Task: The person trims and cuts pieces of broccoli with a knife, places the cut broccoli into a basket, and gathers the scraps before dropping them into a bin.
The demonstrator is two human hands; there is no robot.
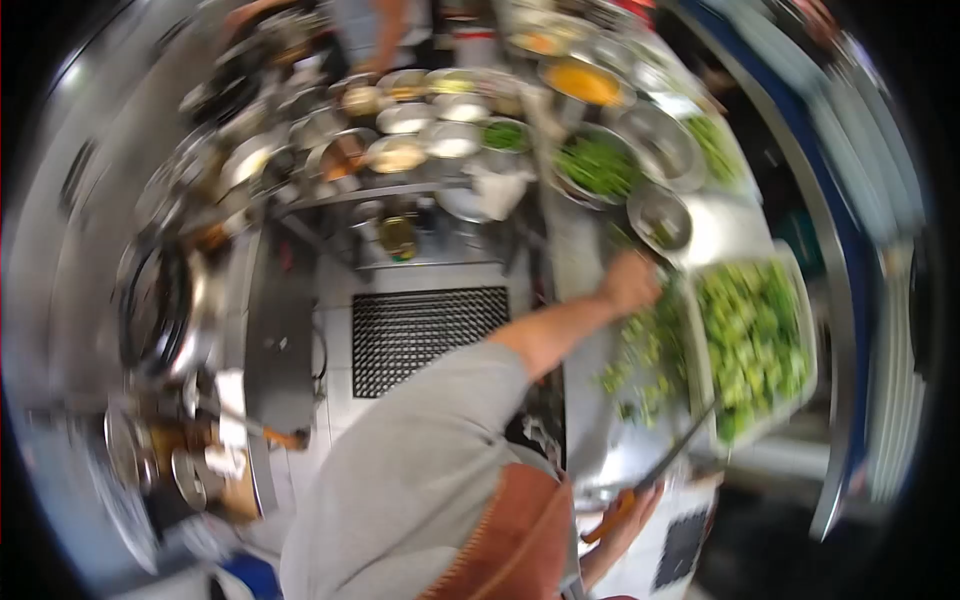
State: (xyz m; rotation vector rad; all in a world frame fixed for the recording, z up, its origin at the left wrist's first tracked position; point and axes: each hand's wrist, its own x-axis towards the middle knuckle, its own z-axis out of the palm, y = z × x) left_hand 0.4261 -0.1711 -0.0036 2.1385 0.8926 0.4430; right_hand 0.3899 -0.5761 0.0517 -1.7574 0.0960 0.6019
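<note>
My right hand (622,518) is wrapped round the orange handle of a knife (678,450), whose dark blade slants up toward the corner of a white tub (808,350). Chopped green vegetable pieces (750,335) fill that tub. My left hand (632,282), blurred, reaches over the steel counter with its fingers curled in, close to a small metal bowl (662,222) with some scraps inside. What those fingers hold, if anything, I cannot make out. Loose green trimmings (645,360) lie scattered on the counter beside the tub, below my left hand.
A bowl of cut greens (600,165), a larger metal bowl (665,145) and a container of orange food (583,82) stand farther along the counter. Several ingredient containers (400,120) sit on another station. Behind me are a black floor mat (425,335) and a large pan (155,305). Another person's arm (390,35) shows at the top.
</note>
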